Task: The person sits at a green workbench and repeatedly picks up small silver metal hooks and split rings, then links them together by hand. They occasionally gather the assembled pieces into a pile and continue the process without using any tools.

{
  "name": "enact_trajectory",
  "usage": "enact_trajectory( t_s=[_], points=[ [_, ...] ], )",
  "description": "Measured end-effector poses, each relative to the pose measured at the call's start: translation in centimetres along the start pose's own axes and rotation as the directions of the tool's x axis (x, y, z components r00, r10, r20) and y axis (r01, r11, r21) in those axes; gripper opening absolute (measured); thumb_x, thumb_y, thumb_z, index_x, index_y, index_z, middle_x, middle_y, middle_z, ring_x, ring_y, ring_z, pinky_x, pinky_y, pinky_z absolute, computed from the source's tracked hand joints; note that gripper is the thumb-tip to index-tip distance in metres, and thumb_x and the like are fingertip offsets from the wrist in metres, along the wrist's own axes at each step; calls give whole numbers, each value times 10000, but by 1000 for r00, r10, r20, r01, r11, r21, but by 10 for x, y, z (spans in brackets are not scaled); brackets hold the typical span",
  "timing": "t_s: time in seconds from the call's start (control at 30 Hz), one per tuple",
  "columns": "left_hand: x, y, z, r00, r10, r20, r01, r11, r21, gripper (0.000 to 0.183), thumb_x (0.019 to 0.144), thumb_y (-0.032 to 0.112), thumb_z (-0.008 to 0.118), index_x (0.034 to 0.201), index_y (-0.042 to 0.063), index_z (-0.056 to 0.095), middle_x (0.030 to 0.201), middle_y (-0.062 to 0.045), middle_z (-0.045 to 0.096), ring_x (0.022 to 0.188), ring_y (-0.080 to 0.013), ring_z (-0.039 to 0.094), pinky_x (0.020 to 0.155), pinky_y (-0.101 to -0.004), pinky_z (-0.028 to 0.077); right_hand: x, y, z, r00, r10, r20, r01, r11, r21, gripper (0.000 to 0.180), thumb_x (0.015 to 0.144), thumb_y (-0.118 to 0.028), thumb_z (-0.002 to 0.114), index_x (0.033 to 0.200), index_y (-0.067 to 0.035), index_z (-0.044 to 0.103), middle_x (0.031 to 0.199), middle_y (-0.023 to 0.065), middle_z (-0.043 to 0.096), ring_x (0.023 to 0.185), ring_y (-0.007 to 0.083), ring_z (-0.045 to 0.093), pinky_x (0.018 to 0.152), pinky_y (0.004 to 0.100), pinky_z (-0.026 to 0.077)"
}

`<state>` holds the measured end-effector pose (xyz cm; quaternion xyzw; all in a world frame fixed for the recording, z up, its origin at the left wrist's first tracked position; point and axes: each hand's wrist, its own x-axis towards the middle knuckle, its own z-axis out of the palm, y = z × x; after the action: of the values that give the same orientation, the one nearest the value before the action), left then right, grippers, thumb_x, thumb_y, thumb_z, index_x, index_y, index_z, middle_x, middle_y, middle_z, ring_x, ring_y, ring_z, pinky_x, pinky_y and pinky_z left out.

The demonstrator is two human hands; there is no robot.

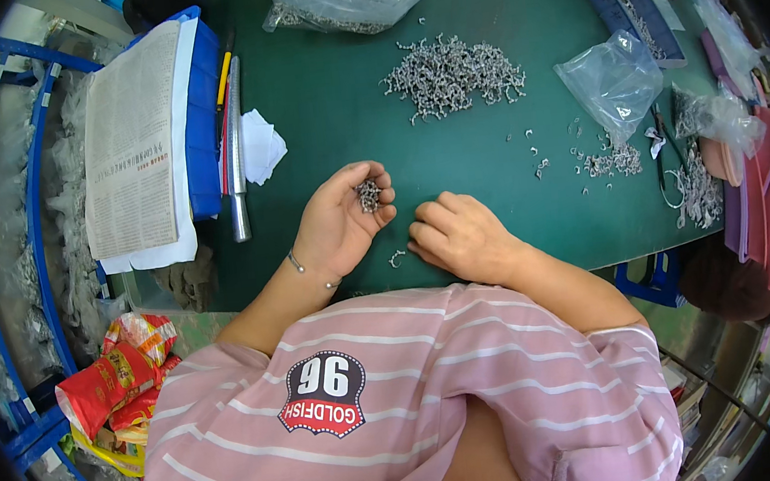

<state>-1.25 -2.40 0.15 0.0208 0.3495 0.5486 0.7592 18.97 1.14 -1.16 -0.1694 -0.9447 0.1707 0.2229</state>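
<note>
My left hand (338, 227) is cupped with its palm up, fingers curled around a small clump of grey metal pieces (368, 197). To its right, my right hand (464, 236) rests low on the green tabletop with the fingers bent under. Its fingertips are hidden, so I cannot tell whether they pinch anything. A few curved metal pieces (397, 259) lie on the table just left of those fingers. Farther out, beyond both hands, spreads a large heap of similar small curved metal pieces (452, 75).
At left, newspaper (133, 146) covers a blue plastic bin (199, 119); a tapered metal mandrel (234, 150) and white paper (263, 146) lie alongside. A clear bag of pieces (362, 6) stands at the back. Rightward are a plastic bag (616, 79), scattered pieces (617, 161) and a dark tray (612, 3).
</note>
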Motion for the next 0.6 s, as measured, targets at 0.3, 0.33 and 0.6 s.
enact_trajectory(
  t_s=[0.3, 0.33, 0.6],
  points=[
    [1, -4, 16, 990, -136, 28, 133, 988, 81, 319, 992, 236, 373, 1075, -23, 540, 1048, -157, 583, 1006, -271, 600, 903, -411, 500, 28, 21, -11, 808, 496, -319, -372, 848, 376, 107, 777, -72, 686, 803, -33, 591, 772, 102, 570, 659, 272, 578, 564, 349, 483],
    [3, -8, 16, 982, -174, 72, 172, 985, 24, 320, 993, 239, 372, 1082, -20, 539, 1056, -155, 581, 1010, -271, 598, 907, -411, 497, 36, 9, -16, 858, 428, -285, -274, 850, 450, 81, 792, -55, 675, 828, -17, 614, 785, 112, 590, 692, 269, 586, 603, 340, 486],
    [4, 8, -5, 978, -163, 126, 160, 987, 34, 156, 943, 168, 523, 964, 28, 588, 860, -52, 607, 752, -141, 598, 571, -230, 475, 16, 23, -58, 828, 561, 26, -550, 800, 241, 234, 785, -152, 698, 984, -60, 618, 935, 119, 571, 773, 291, 600, 666, 364, 494]
  ],
)
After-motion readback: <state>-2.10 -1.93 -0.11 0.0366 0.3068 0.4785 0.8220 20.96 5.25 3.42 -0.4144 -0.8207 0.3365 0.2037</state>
